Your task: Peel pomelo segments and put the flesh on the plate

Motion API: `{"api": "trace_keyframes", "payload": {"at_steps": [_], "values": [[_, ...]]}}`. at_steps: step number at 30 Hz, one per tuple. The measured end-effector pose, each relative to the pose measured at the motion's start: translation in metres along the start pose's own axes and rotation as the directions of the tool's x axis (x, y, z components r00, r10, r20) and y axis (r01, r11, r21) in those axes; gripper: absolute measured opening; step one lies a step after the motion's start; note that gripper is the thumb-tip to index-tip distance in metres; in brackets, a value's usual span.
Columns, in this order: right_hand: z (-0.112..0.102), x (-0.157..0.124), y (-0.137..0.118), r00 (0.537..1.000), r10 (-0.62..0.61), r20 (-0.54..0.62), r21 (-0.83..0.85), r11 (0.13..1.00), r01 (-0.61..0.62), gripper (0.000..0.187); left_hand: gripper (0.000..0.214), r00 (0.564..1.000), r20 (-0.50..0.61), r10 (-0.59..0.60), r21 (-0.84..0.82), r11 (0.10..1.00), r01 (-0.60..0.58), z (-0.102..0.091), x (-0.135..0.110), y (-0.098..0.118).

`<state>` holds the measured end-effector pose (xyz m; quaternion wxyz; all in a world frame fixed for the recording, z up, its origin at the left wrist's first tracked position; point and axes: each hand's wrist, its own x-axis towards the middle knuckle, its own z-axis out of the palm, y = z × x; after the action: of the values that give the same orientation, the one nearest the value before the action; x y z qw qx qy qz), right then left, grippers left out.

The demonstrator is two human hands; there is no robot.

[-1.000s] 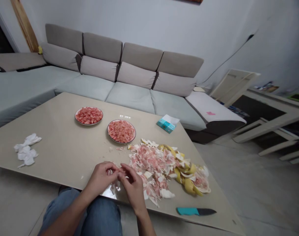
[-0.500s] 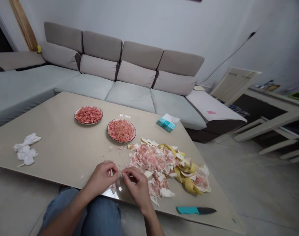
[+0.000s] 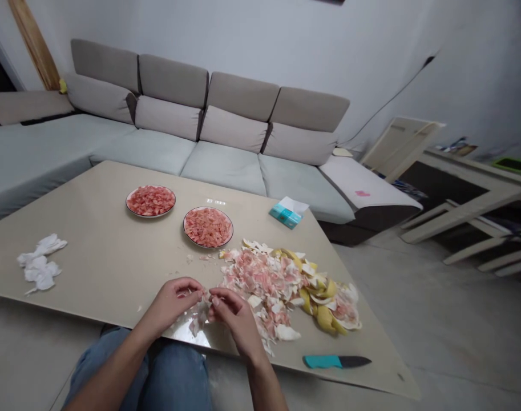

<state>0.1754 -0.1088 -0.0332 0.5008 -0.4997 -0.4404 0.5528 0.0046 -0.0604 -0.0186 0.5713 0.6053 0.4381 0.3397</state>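
Note:
My left hand (image 3: 174, 299) is held over the table's near edge, its thumb and fingers pinched together. Close beside it, almost touching fingertips, my right hand (image 3: 232, 314) is also pinched. Whatever lies between the fingertips is too small to make out. Thin pale scraps (image 3: 194, 325) show below and between the hands. Right of them spreads a heap of pink and white pomelo membranes (image 3: 260, 277), with thick yellow pomelo peel (image 3: 328, 321) at its right side. Beyond the hands, two plates (image 3: 151, 216) (image 3: 208, 246) carry heaped pink pomelo pulp (image 3: 209, 226).
A teal-handled knife (image 3: 322, 361) lies near the front right edge, blade pointing right. Crumpled white tissues (image 3: 41, 268) lie at the left. A blue tissue pack (image 3: 286, 216) is at the back right of the table (image 3: 101, 251). Behind stands a grey sofa (image 3: 226, 165).
The view has shifted slightly, so things sit a little further left. My hands remain close together; the right fingers have changed position slightly at the fingertips.

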Motion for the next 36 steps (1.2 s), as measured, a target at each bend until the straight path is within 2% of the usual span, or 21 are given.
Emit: {"api": "trace_keyframes", "payload": {"at_steps": [2,4,10,16,20,24,26,29,32,36], "values": [[0.005,0.001,0.002,0.998,0.046,0.04,0.112,0.992,-0.051,0.033,0.02,1.0,0.011,-0.005,-0.016,1.0,0.005,0.0,-0.001,0.001],[0.01,0.002,0.002,0.998,0.037,0.049,0.147,0.988,-0.044,0.033,0.021,1.0,0.019,-0.011,-0.018,1.0,0.012,0.0,-0.001,0.001],[0.018,0.003,-0.004,0.996,-0.064,-0.062,-0.016,0.998,0.064,0.022,0.022,0.999,0.026,-0.022,0.014,1.0,0.021,0.0,0.0,-0.005],[0.015,0.001,-0.009,0.998,-0.018,-0.056,-0.048,0.999,0.015,0.022,0.016,1.0,-0.013,0.001,0.024,1.0,0.0,-0.002,-0.001,-0.003],[0.011,0.003,-0.002,0.999,0.035,0.008,0.042,0.999,-0.035,0.023,0.016,1.0,-0.023,0.0,0.06,0.998,0.001,-0.002,0.001,-0.005],[0.001,0.015,0.003,0.997,0.081,-0.016,0.187,0.979,-0.076,0.021,0.02,0.994,-0.093,0.049,0.219,0.975,-0.028,-0.001,0.002,-0.011],[-0.006,0.028,-0.001,0.997,0.068,-0.043,0.145,0.988,-0.061,0.022,0.02,0.986,-0.117,0.118,0.322,0.944,-0.074,0.0,0.003,-0.014],[-0.017,0.063,-0.017,0.997,-0.039,-0.068,-0.114,0.993,0.032,0.027,0.021,0.986,-0.072,0.152,0.457,0.884,-0.103,0.002,0.003,-0.019],[-0.024,0.117,-0.038,0.99,-0.116,-0.079,-0.206,0.974,0.098,0.025,0.022,0.986,-0.045,0.158,0.502,0.857,-0.114,0.004,0.005,-0.022],[-0.023,0.195,-0.06,0.968,-0.216,-0.123,-0.306,0.937,0.17,0.022,0.024,0.984,-0.086,0.159,0.446,0.889,-0.105,0.008,0.011,-0.022]]}}
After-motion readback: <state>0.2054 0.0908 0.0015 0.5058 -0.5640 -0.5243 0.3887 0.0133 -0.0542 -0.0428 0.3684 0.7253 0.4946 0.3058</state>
